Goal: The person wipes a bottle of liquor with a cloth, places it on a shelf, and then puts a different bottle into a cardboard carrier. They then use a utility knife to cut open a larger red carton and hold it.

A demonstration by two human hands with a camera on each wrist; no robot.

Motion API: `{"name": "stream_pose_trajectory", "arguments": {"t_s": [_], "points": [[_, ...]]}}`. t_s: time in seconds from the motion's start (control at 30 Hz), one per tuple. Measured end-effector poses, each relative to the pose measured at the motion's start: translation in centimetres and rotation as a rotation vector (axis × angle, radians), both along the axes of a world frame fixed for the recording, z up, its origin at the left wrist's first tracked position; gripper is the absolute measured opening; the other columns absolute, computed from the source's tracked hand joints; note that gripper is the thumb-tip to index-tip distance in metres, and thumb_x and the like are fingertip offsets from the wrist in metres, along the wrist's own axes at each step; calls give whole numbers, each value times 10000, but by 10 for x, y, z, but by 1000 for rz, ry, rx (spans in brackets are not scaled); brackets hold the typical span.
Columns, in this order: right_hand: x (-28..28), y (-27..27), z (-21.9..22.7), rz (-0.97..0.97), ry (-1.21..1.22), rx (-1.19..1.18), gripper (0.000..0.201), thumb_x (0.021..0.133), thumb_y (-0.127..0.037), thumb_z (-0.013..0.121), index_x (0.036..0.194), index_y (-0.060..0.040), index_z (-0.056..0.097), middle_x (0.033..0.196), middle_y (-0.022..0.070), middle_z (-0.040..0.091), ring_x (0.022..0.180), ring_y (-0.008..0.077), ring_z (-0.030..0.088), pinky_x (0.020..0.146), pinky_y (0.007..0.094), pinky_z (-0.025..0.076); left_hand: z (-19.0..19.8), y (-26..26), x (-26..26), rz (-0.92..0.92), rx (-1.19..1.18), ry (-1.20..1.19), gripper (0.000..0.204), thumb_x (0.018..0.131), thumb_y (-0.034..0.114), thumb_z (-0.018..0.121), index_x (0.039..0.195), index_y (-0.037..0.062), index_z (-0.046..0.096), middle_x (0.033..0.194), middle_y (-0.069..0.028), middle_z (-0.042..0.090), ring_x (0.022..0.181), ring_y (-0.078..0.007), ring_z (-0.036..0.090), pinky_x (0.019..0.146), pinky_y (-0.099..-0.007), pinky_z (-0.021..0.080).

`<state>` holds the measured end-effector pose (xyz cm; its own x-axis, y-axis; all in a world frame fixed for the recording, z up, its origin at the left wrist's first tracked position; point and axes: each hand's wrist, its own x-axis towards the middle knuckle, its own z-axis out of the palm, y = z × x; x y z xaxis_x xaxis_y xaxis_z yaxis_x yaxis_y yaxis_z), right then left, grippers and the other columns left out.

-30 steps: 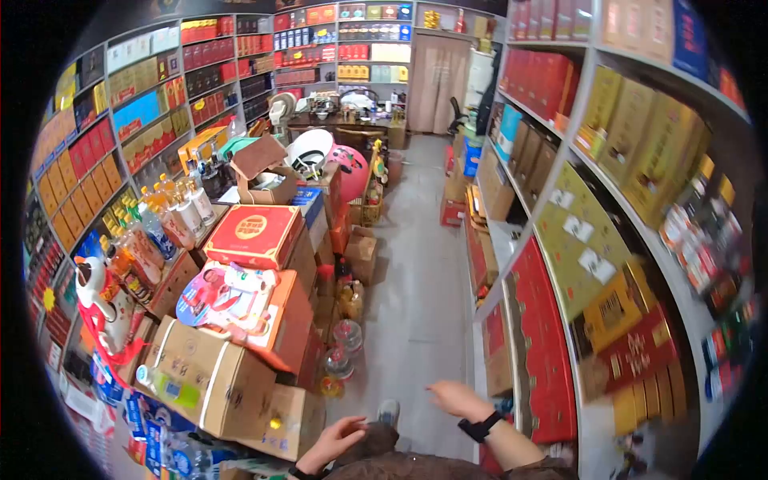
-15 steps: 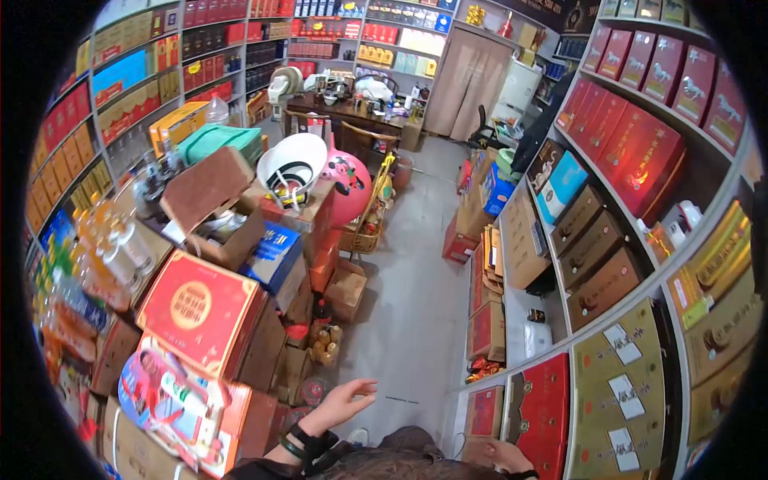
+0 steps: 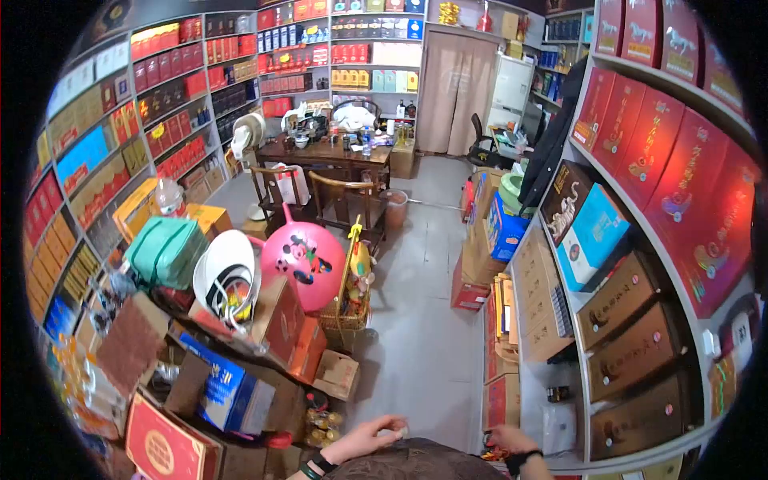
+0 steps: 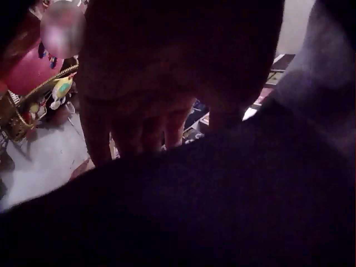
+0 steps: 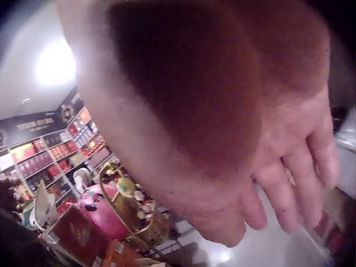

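Observation:
My left hand [image 3: 372,438] hangs low before the body in the head view, fingers loosely bent, with dark bands round the wrist. It holds nothing; in the left wrist view its shadowed palm [image 4: 167,83] shows with the fingers pointing down, and dark cloth covers much of that view. On the other side, my right hand [image 3: 512,440] hangs near the low part of the right-hand shelving, a black band on its wrist. In the right wrist view its palm [image 5: 283,128] is bare and the fingers are relaxed over the floor.
A grey floor aisle [image 3: 424,320] runs ahead to a dark wooden desk [image 3: 328,152] and a curtain [image 3: 456,88]. Stacked cartons, a pink ball [image 3: 304,264] and a wicker basket [image 3: 344,320] line the left. Shelves of boxed goods [image 3: 632,336] line the right.
The view has moved forward along the aisle, so the ball, basket and desk are nearer. Both hands have swung back and forth beside the body, holding nothing.

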<state>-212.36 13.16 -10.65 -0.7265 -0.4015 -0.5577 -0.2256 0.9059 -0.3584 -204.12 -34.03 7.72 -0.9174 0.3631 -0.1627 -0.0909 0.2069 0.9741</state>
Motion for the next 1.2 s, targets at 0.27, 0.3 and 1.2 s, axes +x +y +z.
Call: {"name": "stream_pose_trajectory", "arguments": {"t_s": [0.27, 0.3, 1.2], "points": [[-280, -262, 184, 317, 214, -376, 350, 932, -205, 569, 1247, -56, 589, 1079, 216, 648, 999, 410, 623, 863, 482, 509, 3, -42, -186, 364, 67, -192, 401, 971, 133, 635, 1347, 38, 531, 1167, -52, 660, 1059, -124, 606, 899, -271, 495], [-306, -277, 193, 369, 232, -454, 346, 941, -221, 565, 1243, -56, 589, 1096, 213, 641, 1008, 409, 618, 877, 483, 503, -7, -44, -215, 364, 128, -250, 400, 972, 125, 633, 1346, 33, 526, 1179, -61, 654, 1072, -133, 606, 913, -275, 495], [-1050, -195, 128, -47, 178, -352, 347, 907, -243, 572, 1198, -60, 619, 1082, 197, 666, 1001, 406, 629, 860, 464, 510, 33, -43, -1092, -113, 17, -173, 410, 1009, 111, 565, 1403, 34, 479, 1285, -121, 617, 1198, -187, 577, 1015, -329, 468]]}}
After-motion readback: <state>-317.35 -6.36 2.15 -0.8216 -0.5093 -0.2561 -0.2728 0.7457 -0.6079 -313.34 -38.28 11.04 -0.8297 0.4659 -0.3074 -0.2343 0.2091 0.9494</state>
